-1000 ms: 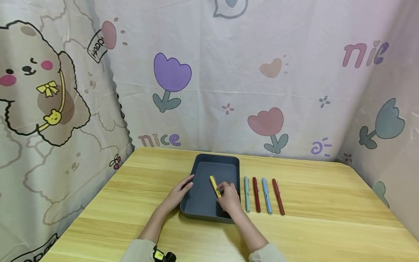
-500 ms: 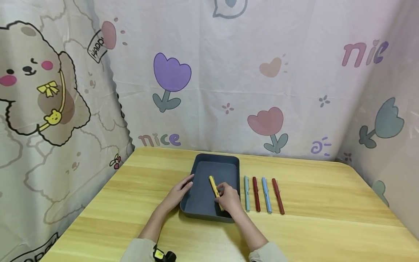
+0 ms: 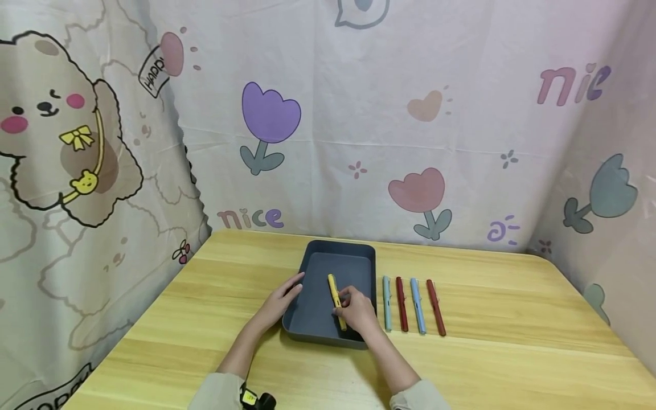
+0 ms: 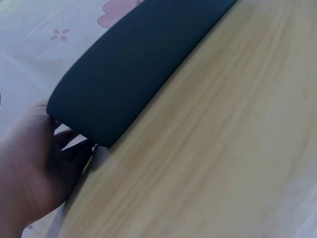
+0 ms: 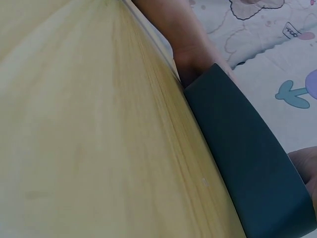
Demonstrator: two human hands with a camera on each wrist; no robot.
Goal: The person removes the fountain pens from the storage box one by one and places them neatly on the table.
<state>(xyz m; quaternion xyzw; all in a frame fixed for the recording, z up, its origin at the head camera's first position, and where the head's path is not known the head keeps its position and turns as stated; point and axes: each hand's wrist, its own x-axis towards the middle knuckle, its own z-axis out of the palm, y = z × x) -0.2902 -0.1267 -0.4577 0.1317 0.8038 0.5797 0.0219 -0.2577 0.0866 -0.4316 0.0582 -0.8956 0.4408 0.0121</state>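
A dark grey rectangular tray stands on the wooden table. Inside it my right hand pinches a yellow pen between thumb and fingers. The pen slants slightly, its upper end towards the back wall, low over the tray floor. My left hand rests with extended fingers against the tray's left side, fingertips at the rim. In the left wrist view the left hand lies at the tray's end, partly behind the wall. The right wrist view shows only part of the right hand beyond the tray wall.
To the right of the tray lie a pale green pen, a dark red pen, a blue pen and another red pen, side by side. A patterned cloth hangs behind the table.
The yellow pen's near end has swung left, so the pen points more straight front to back and more of it shows. My right hand shifts slightly with it; the left hand stays.
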